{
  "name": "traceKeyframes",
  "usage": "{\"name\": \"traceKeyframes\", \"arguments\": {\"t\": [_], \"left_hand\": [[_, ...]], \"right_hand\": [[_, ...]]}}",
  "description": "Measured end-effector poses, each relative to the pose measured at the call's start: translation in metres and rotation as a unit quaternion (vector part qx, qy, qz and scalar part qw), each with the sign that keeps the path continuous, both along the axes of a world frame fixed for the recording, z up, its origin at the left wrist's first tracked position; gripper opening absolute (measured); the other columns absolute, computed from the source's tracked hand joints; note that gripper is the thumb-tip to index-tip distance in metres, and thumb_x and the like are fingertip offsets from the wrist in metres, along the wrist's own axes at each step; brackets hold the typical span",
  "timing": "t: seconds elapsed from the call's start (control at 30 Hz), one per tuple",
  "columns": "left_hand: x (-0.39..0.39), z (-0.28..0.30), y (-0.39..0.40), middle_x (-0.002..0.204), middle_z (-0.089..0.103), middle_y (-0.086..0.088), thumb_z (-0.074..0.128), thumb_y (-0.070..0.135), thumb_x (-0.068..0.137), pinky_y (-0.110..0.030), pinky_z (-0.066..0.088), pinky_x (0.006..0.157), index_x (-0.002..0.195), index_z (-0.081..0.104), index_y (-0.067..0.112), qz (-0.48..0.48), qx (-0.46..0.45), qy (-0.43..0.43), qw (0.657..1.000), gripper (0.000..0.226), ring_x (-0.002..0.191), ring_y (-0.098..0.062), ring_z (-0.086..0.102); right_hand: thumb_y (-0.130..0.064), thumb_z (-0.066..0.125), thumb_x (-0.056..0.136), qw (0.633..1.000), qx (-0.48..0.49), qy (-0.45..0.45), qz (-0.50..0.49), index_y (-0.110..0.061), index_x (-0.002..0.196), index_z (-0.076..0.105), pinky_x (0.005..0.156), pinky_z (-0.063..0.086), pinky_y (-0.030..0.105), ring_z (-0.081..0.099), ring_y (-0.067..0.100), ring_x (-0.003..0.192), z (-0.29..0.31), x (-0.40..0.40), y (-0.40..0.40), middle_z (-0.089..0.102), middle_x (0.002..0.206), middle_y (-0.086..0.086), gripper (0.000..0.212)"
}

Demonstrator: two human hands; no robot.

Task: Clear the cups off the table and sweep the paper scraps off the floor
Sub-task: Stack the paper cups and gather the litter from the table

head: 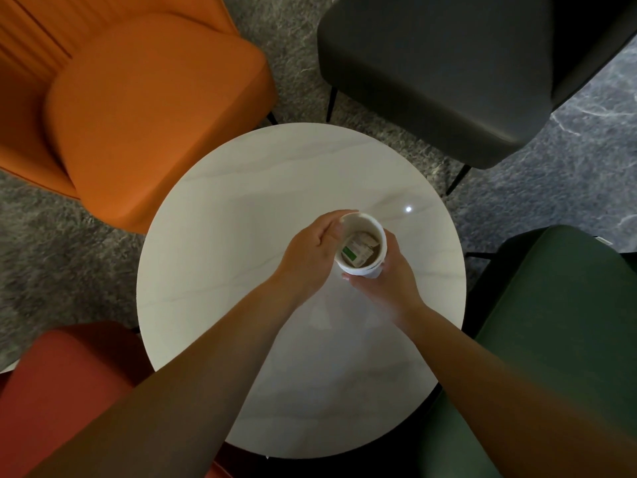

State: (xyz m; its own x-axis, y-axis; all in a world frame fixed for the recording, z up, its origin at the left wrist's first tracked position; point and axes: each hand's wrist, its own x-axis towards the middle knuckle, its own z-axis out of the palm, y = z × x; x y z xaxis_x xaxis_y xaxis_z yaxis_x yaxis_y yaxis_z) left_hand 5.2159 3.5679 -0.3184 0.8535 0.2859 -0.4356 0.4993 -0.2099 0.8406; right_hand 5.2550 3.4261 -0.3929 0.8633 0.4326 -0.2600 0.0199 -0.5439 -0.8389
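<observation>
Above the middle of the round white marble-look table (220, 208), both hands meet around a white paper cup (374, 226). A second rim edge shows just below the near side of it — probably one cup nested in another, though the seam is too small to be sure. Inside the cup lie crumpled paper pieces (358, 248), one with a green patch and printed text that cannot be read.

Left hand (310, 253): fingers curled round the far-left side of the cup, fingertips on its rim at the top. Right hand (389, 274): holds the cup from the near-right side and below, thumb across the lower front, fingers wrapped behind and mostly hidden. Whether the cup base touches the tabletop or is lifted clear — cannot tell from this view.

Around the table stand four upholstered chairs: an orange padded chair (144, 108) at far left, a dark grey chair (437, 70) at far right, a dark green chair (558, 305) at near right, a red chair (65, 381) at near left. Underfoot is a mottled grey carpet (51, 243).

A small bright light reflection (408, 209) sits on the tabletop just beyond the cup.
</observation>
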Motion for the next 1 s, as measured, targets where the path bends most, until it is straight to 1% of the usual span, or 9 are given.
{"name": "traceKeyframes", "arguments": {"t": [0.13,0.27,0.33,0.47,0.57,0.7,0.83,0.9,1.0], "left_hand": [[-0.007,0.007,0.007,0.106,0.057,0.028,0.037,0.027,0.104,-0.042,0.048,0.098,0.114,0.057,0.039,0.006,-0.006,0.004,1.000,0.025,0.106,-0.005,0.055],[-0.028,0.024,0.017,0.103,0.055,0.031,0.036,0.028,0.104,-0.045,0.053,0.090,0.111,0.054,0.044,0.014,-0.017,0.007,1.000,0.025,0.097,-0.001,0.056],[-0.043,0.036,0.023,0.102,0.054,0.031,0.035,0.028,0.104,-0.043,0.056,0.084,0.113,0.053,0.042,0.019,-0.018,0.003,1.000,0.025,0.092,-0.001,0.056],[-0.078,0.059,0.038,0.101,0.052,0.031,0.032,0.027,0.105,-0.025,0.057,0.077,0.111,0.052,0.041,0.037,-0.011,-0.009,0.999,0.025,0.091,0.005,0.054],[-0.109,0.076,0.049,0.104,0.055,0.024,0.032,0.029,0.105,-0.028,0.057,0.082,0.115,0.052,0.040,0.047,0.000,-0.015,0.999,0.025,0.093,0.002,0.055],[-0.150,0.092,0.063,0.112,0.059,0.017,0.035,0.030,0.104,-0.038,0.055,0.091,0.119,0.057,0.036,0.078,-0.017,-0.017,0.997,0.027,0.104,-0.007,0.056],[-0.194,0.104,0.075,0.116,0.060,0.018,0.031,0.035,0.104,-0.032,0.050,0.095,0.119,0.058,0.038,0.126,-0.034,-0.019,0.991,0.031,0.109,-0.003,0.055],[-0.223,0.107,0.081,0.123,0.061,0.012,0.026,0.044,0.102,-0.033,0.050,0.094,0.127,0.056,0.034,0.155,-0.006,-0.014,0.988,0.040,0.111,-0.006,0.057],[-0.273,0.111,0.086,0.130,0.060,0.006,0.031,0.050,0.098,-0.037,0.043,0.104,0.131,0.054,0.033,0.215,0.056,0.001,0.975,0.044,0.117,-0.011,0.056]], "right_hand": [[-0.021,0.085,0.068,1.000,-0.009,-0.019,0.015,-0.017,0.124,0.049,0.078,0.043,0.010,0.055,0.007,0.092,0.009,-0.004,0.000,0.055,0.106,-0.012,0.067],[-0.021,0.085,0.069,0.999,-0.008,-0.026,0.046,-0.027,0.121,0.044,0.077,0.039,0.005,0.056,0.006,0.092,0.032,-0.020,0.003,0.054,0.106,-0.014,0.066],[-0.023,0.086,0.067,0.998,0.000,-0.023,0.066,-0.034,0.119,0.037,0.079,0.041,0.004,0.057,0.006,0.094,0.045,-0.032,0.007,0.054,0.108,-0.016,0.072],[-0.029,0.089,0.062,0.995,-0.001,-0.027,0.096,-0.033,0.122,0.037,0.088,0.048,0.017,0.058,0.007,0.100,0.069,-0.063,0.023,0.055,0.114,-0.014,0.080],[-0.034,0.088,0.063,0.994,0.001,-0.050,0.102,-0.031,0.126,0.041,0.086,0.045,0.008,0.057,-0.002,0.094,0.084,-0.091,0.041,0.053,0.111,-0.021,0.079],[-0.028,0.089,0.061,0.992,0.034,-0.039,0.111,-0.052,0.116,0.035,0.080,0.044,0.004,0.054,-0.012,0.101,0.100,-0.125,0.061,0.053,0.108,-0.032,0.080],[-0.021,0.091,0.060,0.984,0.053,-0.043,0.164,-0.048,0.113,0.037,0.076,0.042,0.001,0.052,-0.017,0.101,0.111,-0.149,0.075,0.053,0.107,-0.029,0.080],[-0.018,0.090,0.060,0.978,0.052,-0.032,0.201,-0.046,0.110,0.039,0.073,0.040,-0.002,0.053,-0.017,0.097,0.117,-0.157,0.081,0.051,0.105,-0.029,0.077],[-0.020,0.091,0.059,0.965,0.048,-0.026,0.256,-0.046,0.107,0.039,0.069,0.039,-0.002,0.057,-0.006,0.092,0.125,-0.167,0.089,0.053,0.102,-0.029,0.075]]}}
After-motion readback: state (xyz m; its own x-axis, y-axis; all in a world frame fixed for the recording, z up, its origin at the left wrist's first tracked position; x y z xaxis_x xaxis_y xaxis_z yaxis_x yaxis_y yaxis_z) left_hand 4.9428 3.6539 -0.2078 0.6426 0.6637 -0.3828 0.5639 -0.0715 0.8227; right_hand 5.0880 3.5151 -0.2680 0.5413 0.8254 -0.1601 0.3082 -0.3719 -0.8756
